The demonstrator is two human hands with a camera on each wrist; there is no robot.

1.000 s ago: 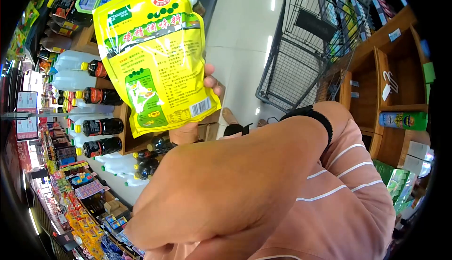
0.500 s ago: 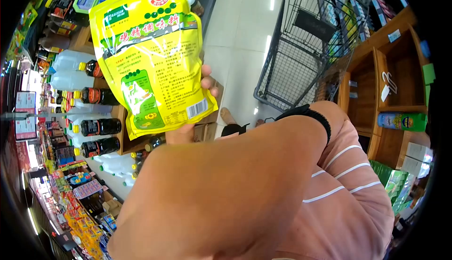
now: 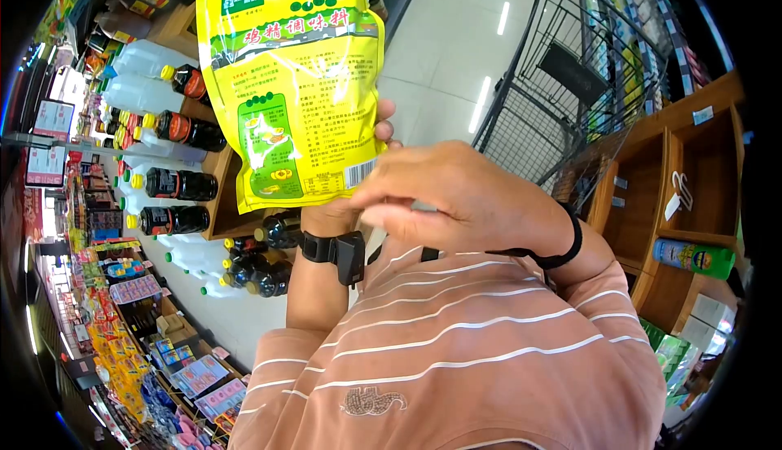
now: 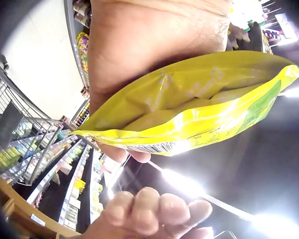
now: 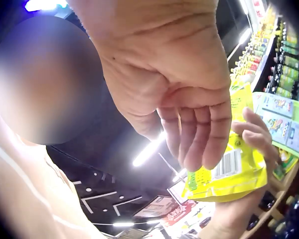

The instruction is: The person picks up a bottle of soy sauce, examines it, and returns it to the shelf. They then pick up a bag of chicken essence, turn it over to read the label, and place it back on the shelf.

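Note:
A yellow plastic pouch of chicken seasoning (image 3: 293,92) stands upright, its printed back and barcode facing the head camera. My left hand (image 4: 159,35) grips it from behind, and its fingers (image 3: 384,121) curl over the right edge; the palm is hidden behind the pouch in the head view. Just off the pouch's lower right corner is my right hand (image 3: 440,185), its fingers loosely bent and holding nothing. The right wrist view shows this hand (image 5: 174,84) overlapping the pouch (image 5: 229,174) near the barcode.
Bottles with dark liquid (image 3: 175,181) and large clear jugs (image 3: 138,96) fill the shelf at left. A black wire shopping cart (image 3: 554,83) stands on the tiled floor (image 3: 432,51). Wooden shelving (image 3: 635,230) at right holds a green and blue can (image 3: 692,259).
My right forearm, which crossed the front of the view, has drawn back to the right, bringing the right hand beside the pouch. The pouch has shifted slightly right and up in my left hand.

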